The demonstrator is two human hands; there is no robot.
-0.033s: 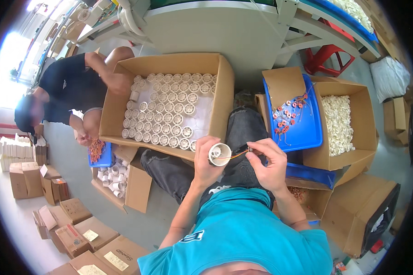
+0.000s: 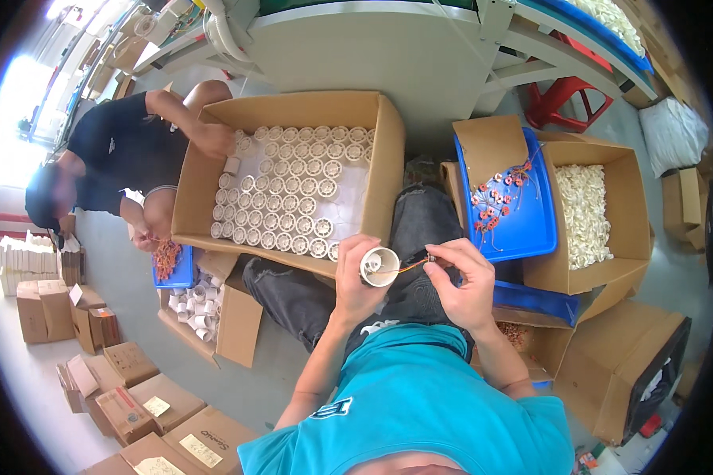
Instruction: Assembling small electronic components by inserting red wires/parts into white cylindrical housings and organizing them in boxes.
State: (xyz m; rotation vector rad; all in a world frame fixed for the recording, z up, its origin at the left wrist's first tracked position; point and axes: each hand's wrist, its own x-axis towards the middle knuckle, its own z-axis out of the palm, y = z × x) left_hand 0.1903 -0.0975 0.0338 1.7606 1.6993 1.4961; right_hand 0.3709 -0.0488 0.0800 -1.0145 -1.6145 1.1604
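My left hand (image 2: 352,286) is wrapped round a white plastic cup-shaped housing (image 2: 389,260), whose open end faces up and to the right. Thin orange and dark wires (image 2: 411,267) run from inside it across to my right hand (image 2: 466,286). There, thumb and forefinger pinch the wire ends; a tiny dark part seems to sit at the fingertips, too small to name. Just beyond my left hand stands a big cardboard box (image 2: 389,150) with rows of similar white round housings (image 2: 291,204) on a pale sheet.
On the right, a blue tray (image 2: 531,229) holds orange-red parts with wires (image 2: 495,202), beside a carton of small white pieces (image 2: 582,214). At left, a co-worker's hand (image 2: 214,141) reaches into the big box. A carton of white housings (image 2: 200,305) and stacked boxes (image 2: 162,400) stand lower left.
The co-worker's upper hand has moved a little to the right, further over the housings in the big box. My own hands hold nearly the same position.
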